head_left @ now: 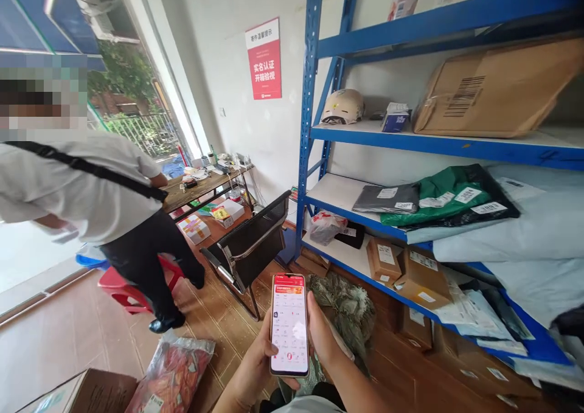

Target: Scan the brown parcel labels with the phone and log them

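A smartphone [290, 325] with a lit red-and-white app screen is held upright in front of me, low in the middle of the view. My left hand [258, 346] wraps round its left side, with the thumb at the lower left of the screen. Along the right edge lies my right hand [322, 331], its fingers closed round the phone from behind and mostly hidden. Beyond my right hand, a crumpled green woven sack [349, 303] rests on the floor against the shelves.
A blue shelf rack [392, 136] with parcels and a helmet [343, 106] stands on the right. Ahead are a black chair [250, 242] and a cluttered desk [201, 185]. Another person [91, 182] stands left beside a red stool [121, 285]. Packages [176, 370] lie on the lower-left floor.
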{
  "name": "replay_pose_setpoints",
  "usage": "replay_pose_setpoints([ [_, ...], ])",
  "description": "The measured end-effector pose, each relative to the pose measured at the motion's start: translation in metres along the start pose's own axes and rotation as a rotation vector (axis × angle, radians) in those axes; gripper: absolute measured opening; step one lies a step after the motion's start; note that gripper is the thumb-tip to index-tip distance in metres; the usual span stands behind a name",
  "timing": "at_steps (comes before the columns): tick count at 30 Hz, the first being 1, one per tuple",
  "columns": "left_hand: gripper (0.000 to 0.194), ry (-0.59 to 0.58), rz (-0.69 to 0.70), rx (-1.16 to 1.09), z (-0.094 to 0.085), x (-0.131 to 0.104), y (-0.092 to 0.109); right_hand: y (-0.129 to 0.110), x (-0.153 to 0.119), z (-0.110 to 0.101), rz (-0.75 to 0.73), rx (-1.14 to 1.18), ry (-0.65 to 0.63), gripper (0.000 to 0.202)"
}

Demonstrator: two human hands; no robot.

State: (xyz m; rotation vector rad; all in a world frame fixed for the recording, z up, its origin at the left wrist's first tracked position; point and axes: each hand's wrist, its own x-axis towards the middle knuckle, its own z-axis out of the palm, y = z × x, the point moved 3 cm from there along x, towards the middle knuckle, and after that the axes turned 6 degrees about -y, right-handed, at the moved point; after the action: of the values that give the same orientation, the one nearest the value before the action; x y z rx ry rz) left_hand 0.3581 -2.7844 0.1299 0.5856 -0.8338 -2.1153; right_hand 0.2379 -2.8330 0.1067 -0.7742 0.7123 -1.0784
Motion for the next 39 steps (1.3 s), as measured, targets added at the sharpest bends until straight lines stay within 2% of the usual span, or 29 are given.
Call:
replay_pose_setpoints([
  [3,0.127,0.04,-0.001,0.078,0.019,0.003,-0.003,-0.007,-0.002,-0.007,0.066,0.02,-0.111,0.084],
  [7,0.128,0.186,0.056,0.125,0.044,0.011,-0.021,-0.029,-0.007,-0.027,0.073,-0.01,-0.201,0.081],
  [9,0.123,0.187,0.144,0.097,0.056,0.017,-0.038,-0.039,-0.011,-0.041,0.09,-0.036,-0.228,0.079],
  [11,0.116,0.205,0.25,0.054,0.068,0.025,-0.061,-0.047,-0.019,-0.056,0.138,-0.063,-0.307,0.075],
  [13,0.114,0.314,0.35,0.017,0.079,0.032,-0.087,-0.054,-0.031,-0.069,0.198,-0.075,-0.406,0.071],
  [16,0.126,0.53,0.461,-0.006,0.102,0.04,-0.122,-0.059,-0.05,-0.089,0.27,-0.051,-0.445,0.07],
  [19,0.13,0.613,0.488,-0.002,0.133,0.04,-0.146,-0.058,-0.071,-0.103,0.37,-0.026,-0.467,0.074],
  [21,0.123,0.597,0.497,-0.014,0.155,0.036,-0.157,-0.056,-0.086,-0.109,0.424,-0.025,-0.521,0.076],
  [24,0.115,0.596,0.582,-0.039,0.18,0.025,-0.173,-0.055,-0.108,-0.114,0.42,-0.026,-0.595,0.071],
  [29,0.111,0.705,0.754,-0.07,0.207,0.006,-0.216,-0.056,-0.146,-0.118,0.334,-0.168,-0.783,0.063],
  [32,0.11,0.779,0.826,-0.069,0.231,-0.006,-0.248,-0.061,-0.176,-0.119,0.285,-0.217,-0.857,0.06],
  [36,0.109,0.903,0.898,-0.034,0.281,-0.026,-0.293,-0.067,-0.232,-0.12,0.319,-0.205,-1.017,0.057],
  [39,0.11,0.947,0.998,-0.06,0.325,-0.037,-0.327,-0.066,-0.277,-0.13,0.441,-0.145,-1.113,0.056],
])
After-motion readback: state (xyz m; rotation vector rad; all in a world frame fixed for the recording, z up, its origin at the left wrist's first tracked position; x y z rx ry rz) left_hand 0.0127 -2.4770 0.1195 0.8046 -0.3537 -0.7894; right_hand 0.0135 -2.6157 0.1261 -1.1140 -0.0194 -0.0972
